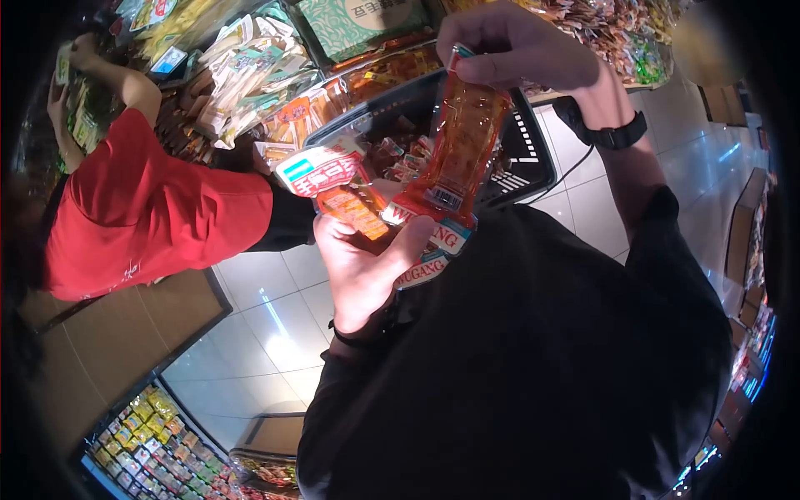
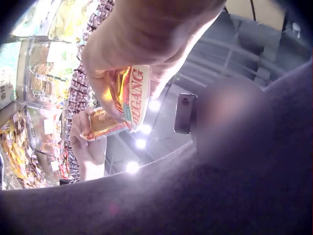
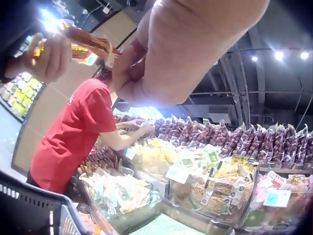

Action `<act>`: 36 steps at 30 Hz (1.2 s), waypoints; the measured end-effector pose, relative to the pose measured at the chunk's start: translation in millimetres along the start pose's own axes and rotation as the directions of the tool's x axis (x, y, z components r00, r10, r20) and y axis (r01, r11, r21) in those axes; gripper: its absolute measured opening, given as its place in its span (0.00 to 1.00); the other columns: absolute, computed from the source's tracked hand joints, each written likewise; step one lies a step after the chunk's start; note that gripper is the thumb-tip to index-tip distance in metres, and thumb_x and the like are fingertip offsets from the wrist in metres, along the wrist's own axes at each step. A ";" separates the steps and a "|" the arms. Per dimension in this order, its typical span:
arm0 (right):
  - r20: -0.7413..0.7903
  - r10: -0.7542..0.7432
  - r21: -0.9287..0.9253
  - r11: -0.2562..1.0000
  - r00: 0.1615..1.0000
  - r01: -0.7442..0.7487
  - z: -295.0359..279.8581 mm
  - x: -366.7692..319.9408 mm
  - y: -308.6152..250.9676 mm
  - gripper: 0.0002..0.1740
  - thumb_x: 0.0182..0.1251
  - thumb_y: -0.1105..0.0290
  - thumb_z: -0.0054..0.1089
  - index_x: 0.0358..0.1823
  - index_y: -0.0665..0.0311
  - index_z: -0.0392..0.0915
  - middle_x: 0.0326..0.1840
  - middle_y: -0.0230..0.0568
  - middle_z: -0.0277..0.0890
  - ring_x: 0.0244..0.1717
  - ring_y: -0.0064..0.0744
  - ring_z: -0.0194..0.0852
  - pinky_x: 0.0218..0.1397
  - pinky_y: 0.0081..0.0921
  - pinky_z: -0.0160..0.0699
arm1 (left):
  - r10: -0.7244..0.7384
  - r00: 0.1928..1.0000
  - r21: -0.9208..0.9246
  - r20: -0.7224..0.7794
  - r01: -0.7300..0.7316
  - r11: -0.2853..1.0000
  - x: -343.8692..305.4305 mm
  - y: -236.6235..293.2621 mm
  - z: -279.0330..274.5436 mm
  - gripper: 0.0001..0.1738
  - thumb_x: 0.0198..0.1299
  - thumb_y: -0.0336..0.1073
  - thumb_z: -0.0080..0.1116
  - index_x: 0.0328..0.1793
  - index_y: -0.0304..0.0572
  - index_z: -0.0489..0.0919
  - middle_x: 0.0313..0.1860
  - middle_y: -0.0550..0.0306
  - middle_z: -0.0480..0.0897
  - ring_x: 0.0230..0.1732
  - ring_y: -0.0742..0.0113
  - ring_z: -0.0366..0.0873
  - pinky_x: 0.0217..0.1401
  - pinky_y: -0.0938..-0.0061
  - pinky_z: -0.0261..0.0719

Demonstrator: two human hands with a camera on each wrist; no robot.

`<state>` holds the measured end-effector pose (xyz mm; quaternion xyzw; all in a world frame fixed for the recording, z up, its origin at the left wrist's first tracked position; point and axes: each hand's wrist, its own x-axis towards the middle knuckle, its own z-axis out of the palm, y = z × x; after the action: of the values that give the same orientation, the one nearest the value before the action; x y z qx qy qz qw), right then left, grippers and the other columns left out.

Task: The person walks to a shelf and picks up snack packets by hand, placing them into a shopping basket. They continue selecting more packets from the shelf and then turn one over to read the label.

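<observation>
My left hand (image 1: 354,271) grips several snack packets in the head view, its thumb laid across red and white ends printed WUGANG (image 1: 419,272). Among them are an orange packet (image 1: 354,210) and one with a red, white and blue end (image 1: 321,171). A long clear packet (image 1: 467,137) with reddish-brown food inside stretches from this bunch up to my right hand (image 1: 542,54), which pinches its top end between thumb and fingers. The left wrist view shows the gripped WUGANG packet (image 2: 137,93) close up. The right wrist view has the long packet (image 3: 90,41) spanning both hands.
Below the hands stands a dark shopping basket (image 1: 543,154) with small wrapped packets inside. Beyond it, display bins hold white-wrapped snacks (image 1: 242,79) and a green box (image 1: 362,25). At left, a person in a red shirt (image 1: 158,208) reaches into the shelves.
</observation>
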<state>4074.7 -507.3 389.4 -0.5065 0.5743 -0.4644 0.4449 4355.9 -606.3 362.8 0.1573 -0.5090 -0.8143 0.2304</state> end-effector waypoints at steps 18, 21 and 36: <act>0.170 -0.205 0.255 0.954 0.964 0.158 4.8 7.6 -45.4 0.25 0.82 0.61 0.51 0.72 0.65 0.59 0.31 0.29 0.77 0.22 0.12 0.66 0.26 0.14 0.62 | -0.001 0.999 -0.013 -0.051 0.000 1.000 -6.0 -11.2 -22.0 0.18 0.45 0.14 0.63 0.45 0.29 0.79 0.41 0.54 0.84 0.40 0.70 0.82 0.46 0.75 0.80; -0.039 -0.196 0.076 0.977 0.980 0.199 14.3 1.7 -45.1 0.16 0.75 0.63 0.62 0.59 0.59 0.76 0.35 0.26 0.80 0.30 0.06 0.69 0.30 0.09 0.67 | -0.003 0.998 -0.013 -0.062 0.003 1.000 -4.9 -11.3 -20.6 0.16 0.45 0.14 0.63 0.43 0.28 0.80 0.40 0.54 0.84 0.39 0.70 0.82 0.45 0.75 0.80; -0.020 -0.237 -0.006 0.971 0.971 0.237 21.0 6.9 -55.4 0.18 0.77 0.62 0.60 0.63 0.58 0.74 0.40 0.33 0.85 0.40 0.12 0.78 0.38 0.14 0.75 | -0.015 0.998 -0.112 -0.059 0.008 0.994 -6.1 -20.7 -28.5 0.20 0.46 0.14 0.66 0.48 0.27 0.80 0.41 0.53 0.85 0.41 0.68 0.84 0.47 0.73 0.82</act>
<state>4104.0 -519.0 440.0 -0.5676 0.5148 -0.5184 0.3795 4370.6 -616.8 331.9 0.1715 -0.4548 -0.8377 0.2492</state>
